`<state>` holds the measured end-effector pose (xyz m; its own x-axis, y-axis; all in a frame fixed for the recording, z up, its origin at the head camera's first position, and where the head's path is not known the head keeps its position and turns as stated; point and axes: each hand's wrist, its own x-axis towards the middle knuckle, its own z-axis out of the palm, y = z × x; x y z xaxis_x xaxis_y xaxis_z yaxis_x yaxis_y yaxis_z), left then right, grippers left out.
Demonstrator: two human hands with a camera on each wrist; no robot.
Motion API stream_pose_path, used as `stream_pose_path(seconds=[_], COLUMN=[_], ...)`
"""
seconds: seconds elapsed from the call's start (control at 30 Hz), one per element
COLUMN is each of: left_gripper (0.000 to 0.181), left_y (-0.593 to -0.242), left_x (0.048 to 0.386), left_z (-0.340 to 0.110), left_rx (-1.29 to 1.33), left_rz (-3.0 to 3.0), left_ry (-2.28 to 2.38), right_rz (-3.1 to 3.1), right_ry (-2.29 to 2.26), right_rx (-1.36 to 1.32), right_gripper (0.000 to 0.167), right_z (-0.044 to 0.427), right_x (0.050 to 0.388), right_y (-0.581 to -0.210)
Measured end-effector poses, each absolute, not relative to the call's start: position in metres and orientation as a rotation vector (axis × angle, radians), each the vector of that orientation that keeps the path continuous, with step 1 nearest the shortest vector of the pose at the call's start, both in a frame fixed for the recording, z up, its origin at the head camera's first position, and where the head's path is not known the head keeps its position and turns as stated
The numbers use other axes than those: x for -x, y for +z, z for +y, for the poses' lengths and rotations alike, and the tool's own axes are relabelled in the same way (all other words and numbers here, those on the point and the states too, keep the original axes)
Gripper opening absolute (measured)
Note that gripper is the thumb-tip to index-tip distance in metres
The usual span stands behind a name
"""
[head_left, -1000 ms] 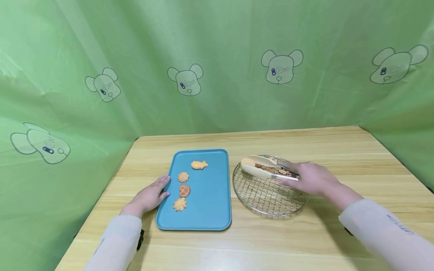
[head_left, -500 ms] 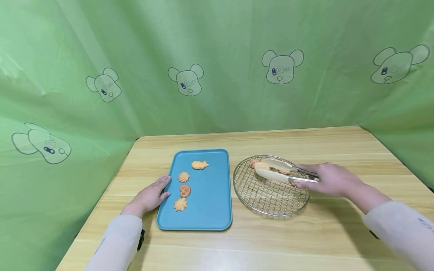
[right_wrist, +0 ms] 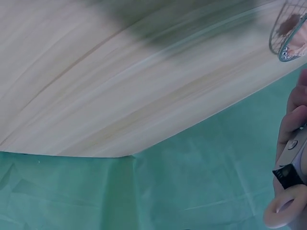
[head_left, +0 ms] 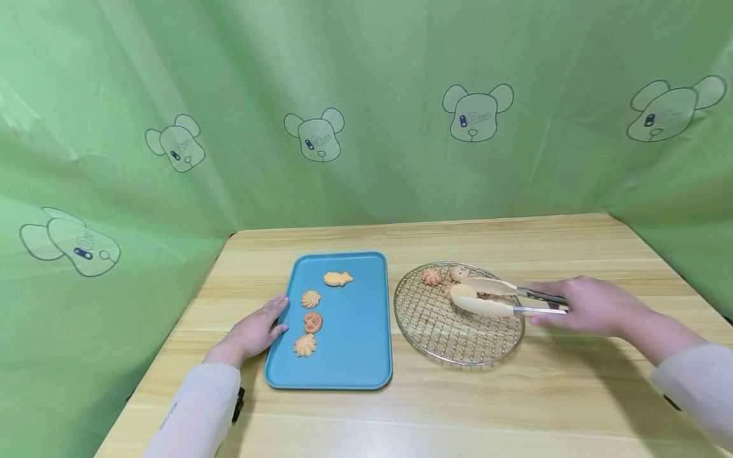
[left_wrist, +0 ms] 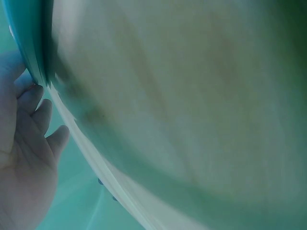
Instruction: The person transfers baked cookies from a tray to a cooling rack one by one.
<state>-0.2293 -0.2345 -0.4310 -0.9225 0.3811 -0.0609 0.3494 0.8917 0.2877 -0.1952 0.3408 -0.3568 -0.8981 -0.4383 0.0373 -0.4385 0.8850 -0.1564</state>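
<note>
My right hand [head_left: 601, 305] grips a pair of tongs [head_left: 515, 310] with pale tips and metal arms. Between the tips is a round, light cookie [head_left: 461, 291], low over the round wire rack [head_left: 441, 340]. The ring end of the tongs [right_wrist: 286, 207] shows at the right edge of the right wrist view. A reddish cookie [head_left: 432, 277] lies on the rack, near others partly hidden by the tongs. My left hand [head_left: 250, 332] rests against the left rim of a blue tray [head_left: 357, 331]; in the left wrist view its fingers touch that rim.
On the tray are a fish-shaped cookie [head_left: 338, 278], a swirl cookie [head_left: 310, 299], a pretzel-shaped cookie [head_left: 313, 322] and a flower-shaped cookie [head_left: 305, 345]. The wooden table [head_left: 458, 413] meets a green curtain [head_left: 389, 178] at the back and sides.
My right hand has moved right with the tongs, carrying the round cookie from the rack's left rim inward. This uncovers the reddish cookie. The left hand and tray stay in place.
</note>
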Motion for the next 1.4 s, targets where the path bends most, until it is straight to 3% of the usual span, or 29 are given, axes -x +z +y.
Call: stream_pose_path(seconds=[0.9,1.4], left_gripper=[0.060,0.061], left_y=[-0.4300,-0.4322], left_x=[0.2297,0.2298], left_z=[-0.2346,-0.2349], left_rx=[-0.575,-0.553], left_rz=[2.946,2.942], left_ry=[0.423,0.422], right_rz=[-3.076,-3.014], right_ry=[0.083,0.173], right_rx=[-0.773,-0.760], right_gripper=[0.071,0.078], right_z=[0.3500,0.3483], right_x=[0.1911,0.1907], right_y=[-0.3539,-0.3582])
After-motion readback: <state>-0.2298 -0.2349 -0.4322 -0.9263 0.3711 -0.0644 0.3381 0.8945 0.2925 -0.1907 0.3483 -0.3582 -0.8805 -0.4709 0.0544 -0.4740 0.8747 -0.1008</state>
